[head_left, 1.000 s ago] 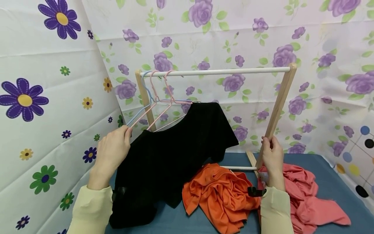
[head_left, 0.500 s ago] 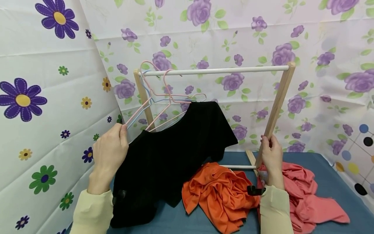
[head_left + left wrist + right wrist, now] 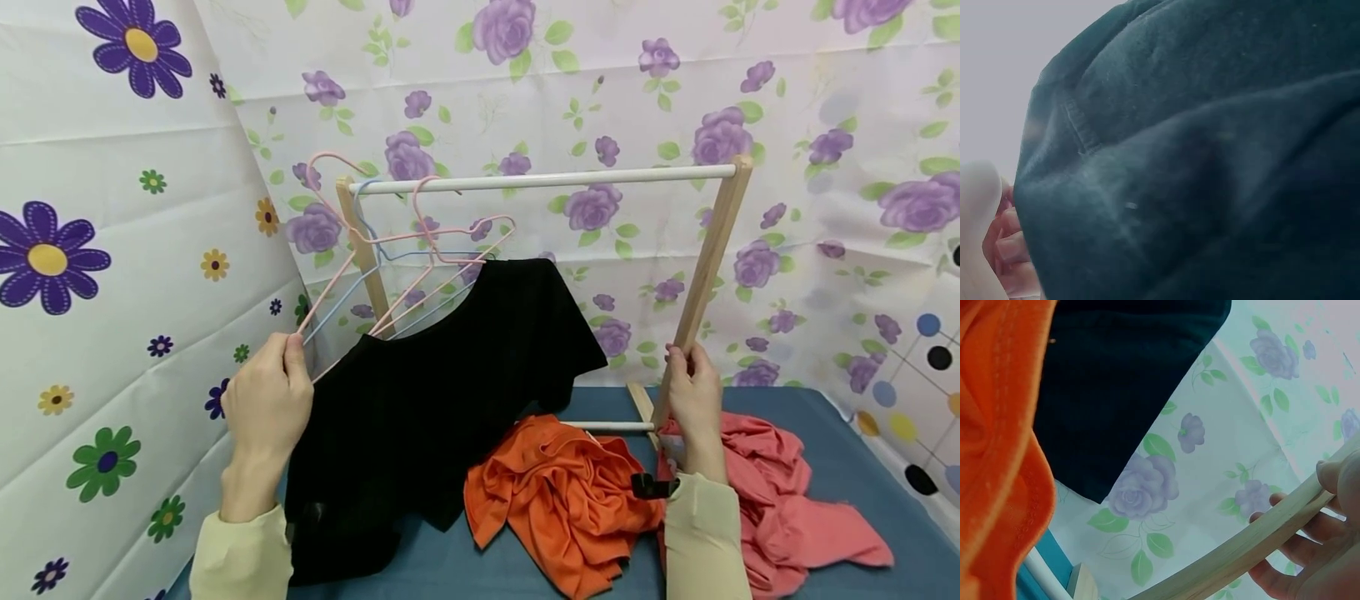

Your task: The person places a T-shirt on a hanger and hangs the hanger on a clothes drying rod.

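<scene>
My left hand (image 3: pixel 270 400) grips the lower left arm of a pink hanger (image 3: pixel 326 292), whose hook stands left of the rail's end. A blue hanger (image 3: pixel 341 308) hangs on the rail; its arm runs close to that hand, and whether the fingers touch it I cannot tell. Another pink hanger (image 3: pixel 423 200) hooks over the white rail (image 3: pixel 555 179). A black T-shirt (image 3: pixel 420 392) hangs below and hides the hangers' lower parts. In the left wrist view dark cloth (image 3: pixel 1179 156) fills most of the picture. My right hand (image 3: pixel 696 400) holds the rack's right wooden post (image 3: pixel 708 258).
A crumpled orange garment (image 3: pixel 562 500) lies on the blue table (image 3: pixel 832 442) before the rack. A coral-pink garment (image 3: pixel 780 500) is heaped beside the right forearm. A white lower bar (image 3: pixel 611 427) joins the rack's base. Flower-printed sheets (image 3: pixel 600 92) stand behind and left.
The left hand has moved left and slightly down with the pink hanger, whose hook has risen and shifted left past the blue one. The right hand keeps its hold on the post.
</scene>
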